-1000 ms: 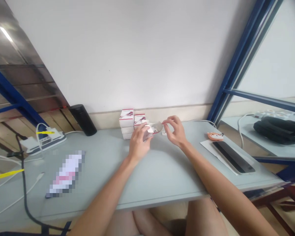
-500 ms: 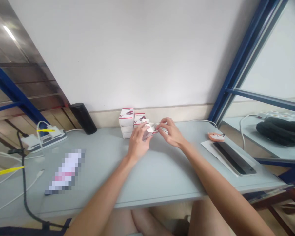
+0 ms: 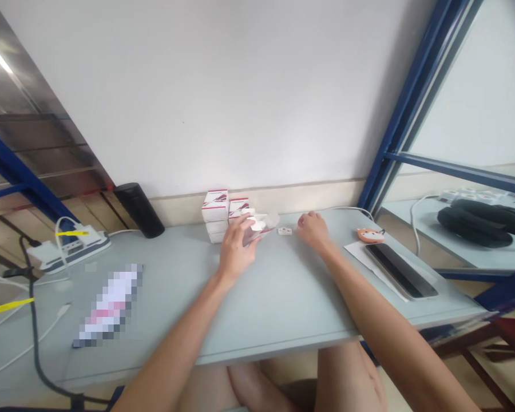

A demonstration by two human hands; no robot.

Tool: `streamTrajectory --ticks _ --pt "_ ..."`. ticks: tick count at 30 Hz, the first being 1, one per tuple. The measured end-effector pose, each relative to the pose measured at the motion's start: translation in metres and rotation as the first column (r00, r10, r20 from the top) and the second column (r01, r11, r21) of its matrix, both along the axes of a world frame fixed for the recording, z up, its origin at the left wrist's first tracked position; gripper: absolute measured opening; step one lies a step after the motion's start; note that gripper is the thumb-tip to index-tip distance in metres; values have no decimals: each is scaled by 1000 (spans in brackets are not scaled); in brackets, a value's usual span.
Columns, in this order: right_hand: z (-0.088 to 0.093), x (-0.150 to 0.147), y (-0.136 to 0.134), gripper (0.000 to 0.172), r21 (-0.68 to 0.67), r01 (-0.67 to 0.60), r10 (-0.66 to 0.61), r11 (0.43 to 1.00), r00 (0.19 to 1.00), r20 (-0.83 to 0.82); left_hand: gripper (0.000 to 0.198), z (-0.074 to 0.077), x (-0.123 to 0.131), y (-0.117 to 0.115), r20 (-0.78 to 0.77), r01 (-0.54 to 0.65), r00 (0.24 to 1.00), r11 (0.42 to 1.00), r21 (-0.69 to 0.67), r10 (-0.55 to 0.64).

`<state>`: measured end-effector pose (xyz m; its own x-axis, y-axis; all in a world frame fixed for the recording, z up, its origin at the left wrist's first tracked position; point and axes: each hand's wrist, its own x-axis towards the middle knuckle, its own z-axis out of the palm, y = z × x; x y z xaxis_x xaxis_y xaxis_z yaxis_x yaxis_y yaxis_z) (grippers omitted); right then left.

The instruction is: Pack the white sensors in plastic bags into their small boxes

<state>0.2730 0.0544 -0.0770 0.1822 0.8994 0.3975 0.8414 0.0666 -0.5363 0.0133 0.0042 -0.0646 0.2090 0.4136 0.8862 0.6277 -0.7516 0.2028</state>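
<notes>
A pale grey table (image 3: 283, 297) runs up to the white wall. At the back edge stands a stack of red-and-white boxes (image 3: 216, 213), two columns side by side. Left of it a black cylinder (image 3: 138, 209) leans against the wall. Further left lies a white power strip (image 3: 71, 247) with white cables (image 3: 34, 337) trailing toward the near edge, and a black cable (image 3: 33, 320) crosses them. A flat pack (image 3: 109, 303) lies near the front left, its face blurred. Right of the stack sits a small white piece (image 3: 284, 231). Toward the right edge a white sheet (image 3: 360, 252) carries a dark slab (image 3: 401, 270) – a screen device, it seems – with a little orange figure (image 3: 370, 234) just behind it.
</notes>
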Motion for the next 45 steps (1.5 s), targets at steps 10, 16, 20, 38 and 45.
streamTrajectory --ticks 10,16,20,38,45 --pt "34 -36 -29 23 418 -327 362 847 932 -6 51 -1 1 -1 -34 -39 999 997 -67 37" --pt "23 -49 -25 32 193 -330 363 924 914 -179 63 -9 -1 -1 -208 15 977 988 -151 -47" --pt "13 -45 -18 31 47 -354 337 934 830 -445 67 -12 -2 0 -339 34 939 997 -66 -54" --pt "12 -46 -16 29 48 -290 195 956 505 -841 74 -3 13 -10 -436 -27 899 1000 3 25" --pt "19 -17 1 27 139 -56 150 989 402 -903 79 1 3 -10 -453 -169 888 973 -156 81"
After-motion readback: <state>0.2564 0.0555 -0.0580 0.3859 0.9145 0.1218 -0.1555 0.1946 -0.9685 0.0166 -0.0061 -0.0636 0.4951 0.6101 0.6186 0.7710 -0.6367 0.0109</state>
